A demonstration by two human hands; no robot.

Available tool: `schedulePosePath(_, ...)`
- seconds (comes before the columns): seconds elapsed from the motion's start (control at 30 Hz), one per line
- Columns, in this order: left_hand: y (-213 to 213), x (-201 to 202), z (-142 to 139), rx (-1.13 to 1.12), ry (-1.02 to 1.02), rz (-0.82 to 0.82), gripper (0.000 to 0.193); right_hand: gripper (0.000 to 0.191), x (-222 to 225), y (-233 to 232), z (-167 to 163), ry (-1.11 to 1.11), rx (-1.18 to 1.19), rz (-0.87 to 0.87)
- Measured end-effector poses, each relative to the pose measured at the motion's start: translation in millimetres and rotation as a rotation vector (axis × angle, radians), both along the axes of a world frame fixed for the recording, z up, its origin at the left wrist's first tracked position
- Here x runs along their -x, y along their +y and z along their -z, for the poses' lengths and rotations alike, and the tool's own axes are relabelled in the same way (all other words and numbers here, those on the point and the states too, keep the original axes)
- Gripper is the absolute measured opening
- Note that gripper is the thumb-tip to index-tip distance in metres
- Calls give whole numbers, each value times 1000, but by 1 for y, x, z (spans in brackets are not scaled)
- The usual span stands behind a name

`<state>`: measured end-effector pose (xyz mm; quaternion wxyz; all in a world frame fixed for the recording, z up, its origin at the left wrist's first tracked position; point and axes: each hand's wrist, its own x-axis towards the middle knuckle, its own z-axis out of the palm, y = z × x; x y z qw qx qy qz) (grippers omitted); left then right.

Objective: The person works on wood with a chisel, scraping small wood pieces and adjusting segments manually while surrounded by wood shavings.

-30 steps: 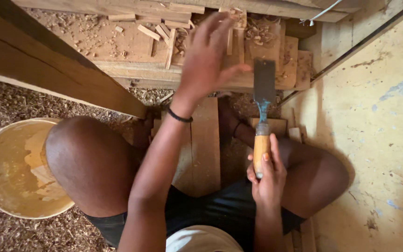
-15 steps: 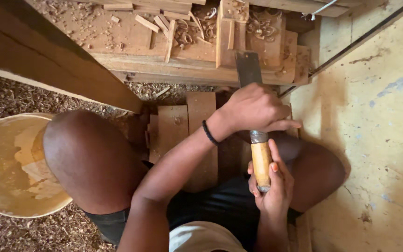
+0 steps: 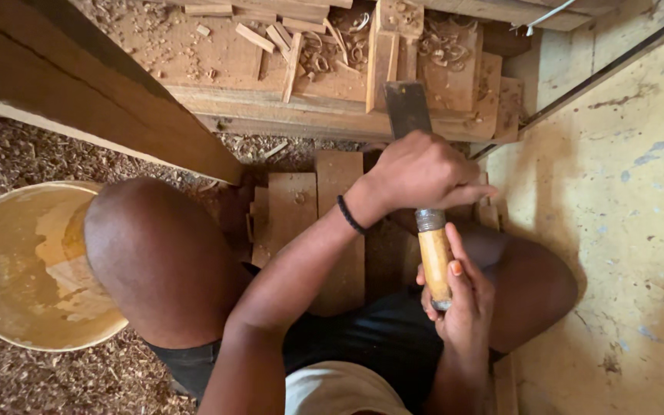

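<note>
Both hands (image 3: 416, 173) (image 3: 459, 296) grip chisel (image 3: 433, 257) — smooth wooden handle, flat, perhaps steel blade.

I am looking down into a woodworking shop, a rough one where the work is done on the ground. Wood shavings (image 3: 32, 384) and chips cover the floor at the left, thick around a round yellowish basin (image 3: 28, 265). Ahead lies a low wooden worktop (image 3: 217, 61) littered with curled shavings and small offcuts (image 3: 286, 38). Short planks (image 3: 293, 207) lie on the floor between the knees. A heavy timber beam (image 3: 78, 84) slants across the upper left. A broad chisel (image 3: 424, 192) with a wooden handle is in the hands. At the right runs a stained, scuffed yellowish concrete surface (image 3: 624, 230).
</note>
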<state>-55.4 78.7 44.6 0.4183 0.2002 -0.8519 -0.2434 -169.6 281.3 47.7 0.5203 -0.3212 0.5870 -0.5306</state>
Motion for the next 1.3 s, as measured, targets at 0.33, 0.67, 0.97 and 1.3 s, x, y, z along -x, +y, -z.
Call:
schedulePosePath(0.33,-9,3,1,-131,-106,-4,34,69,-14,2,-6,-67,-60,4)
schedulePosePath(0.67,-19,1,7,-129,-66,58,37,61,-24,-2,-13,-2,-107,-64)
schedulePosePath(0.97,-24,-2,16,-69,-40,50,42,58,-38,-9,-11,117,-110,-84)
schedulePosePath(1.3,-55,10,36,-31,-38,90,29,57,-44,-32,-2,107,-123,-99)
